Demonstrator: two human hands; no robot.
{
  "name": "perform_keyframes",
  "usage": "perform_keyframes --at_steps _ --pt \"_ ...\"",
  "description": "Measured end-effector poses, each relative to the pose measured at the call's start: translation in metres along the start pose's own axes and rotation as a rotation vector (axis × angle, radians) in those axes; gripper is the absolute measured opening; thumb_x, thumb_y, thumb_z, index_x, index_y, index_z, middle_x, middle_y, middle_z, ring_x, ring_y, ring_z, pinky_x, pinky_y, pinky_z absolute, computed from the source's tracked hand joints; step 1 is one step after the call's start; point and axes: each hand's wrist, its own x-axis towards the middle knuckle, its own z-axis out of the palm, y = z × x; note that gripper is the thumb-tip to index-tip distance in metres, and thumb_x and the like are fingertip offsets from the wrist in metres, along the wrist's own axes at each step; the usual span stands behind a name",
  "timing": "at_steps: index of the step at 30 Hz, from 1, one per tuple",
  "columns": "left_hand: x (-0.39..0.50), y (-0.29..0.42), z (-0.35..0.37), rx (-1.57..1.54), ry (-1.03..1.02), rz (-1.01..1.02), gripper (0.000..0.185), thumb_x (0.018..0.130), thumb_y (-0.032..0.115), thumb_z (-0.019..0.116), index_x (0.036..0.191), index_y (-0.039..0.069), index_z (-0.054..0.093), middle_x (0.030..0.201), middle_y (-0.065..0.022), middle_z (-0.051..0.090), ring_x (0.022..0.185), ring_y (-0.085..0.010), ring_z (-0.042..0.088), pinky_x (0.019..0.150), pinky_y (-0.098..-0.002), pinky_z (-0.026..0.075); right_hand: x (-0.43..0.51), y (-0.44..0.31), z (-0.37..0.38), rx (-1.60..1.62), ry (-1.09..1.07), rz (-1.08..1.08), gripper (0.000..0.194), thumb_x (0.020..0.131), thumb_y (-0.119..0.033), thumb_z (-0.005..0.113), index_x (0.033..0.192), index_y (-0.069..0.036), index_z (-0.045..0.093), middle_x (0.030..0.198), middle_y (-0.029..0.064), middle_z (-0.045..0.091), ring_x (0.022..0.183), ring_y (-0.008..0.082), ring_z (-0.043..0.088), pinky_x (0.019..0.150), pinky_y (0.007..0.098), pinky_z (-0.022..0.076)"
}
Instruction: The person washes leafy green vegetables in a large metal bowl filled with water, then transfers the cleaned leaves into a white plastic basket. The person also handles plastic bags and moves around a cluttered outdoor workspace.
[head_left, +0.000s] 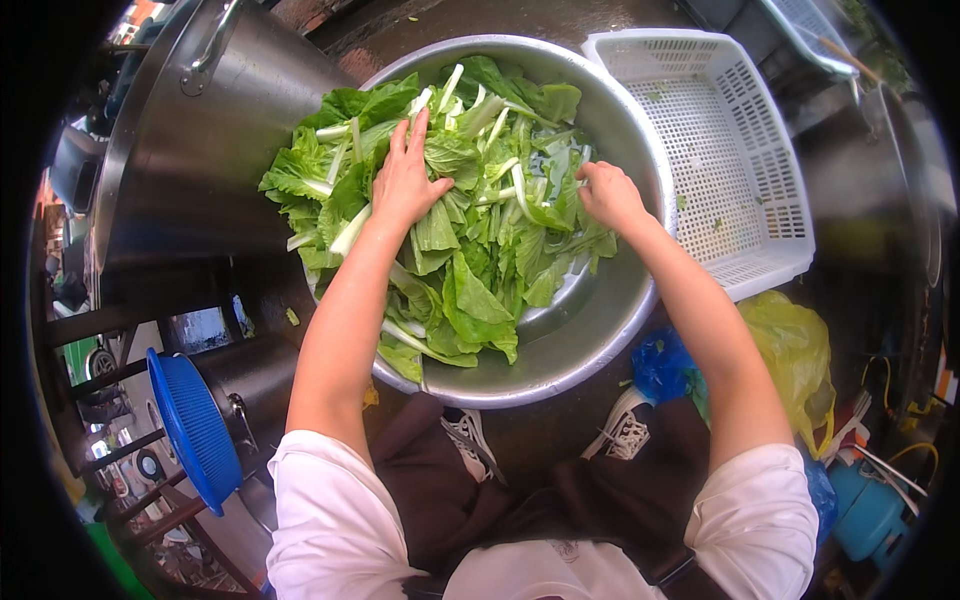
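Observation:
A wide metal basin (517, 386) stands before me, heaped on its left and middle with leafy greens with white stalks (480, 292). Some water shows low on its right side. My left hand (409, 176) lies on top of the heap, fingers spread and pointing away from me, with no leaf plainly gripped. At the right edge of the greens is my right hand (609, 193), its fingers curled at the leaves; whether they grip a leaf cannot be told.
A white plastic crate (705, 157) with leaf scraps touches the basin's right side. A large steel pot (225, 142) is at the left, above a blue plastic basket (191, 427). Yellow (787, 360) and blue (664, 364) plastic bags lie on the ground at the right.

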Motion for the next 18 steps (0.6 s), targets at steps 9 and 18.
perform_keyframes --at_steps 9,18 --pt "-0.001 -0.003 0.019 0.009 0.042 0.057 0.104 0.066 0.027 0.08 0.147 0.025 0.015 0.147 -0.0163 0.025 0.126 -0.037 0.041 0.095 -0.0443 0.045 0.039 -0.022 0.039 -0.113 -0.108 0.405 0.057 0.083 -0.054 0.056 0.096 0.0 0.067 0.098 0.019 0.066 0.091 0.0335 0.065 0.077 0.0424 0.0514" --pt "-0.005 0.008 0.003 0.012 0.017 0.093 0.107 0.064 0.035 0.081 0.147 0.027 0.013 0.152 -0.0158 0.013 0.135 -0.0367 0.026 0.106 -0.0449 0.034 0.051 -0.008 0.031 -0.036 -0.156 0.477 0.024 0.075 -0.022 0.06 0.091 -0.005 0.068 0.099 0.0163 0.067 0.087 0.0264 0.066 0.074 0.0379 0.0529"
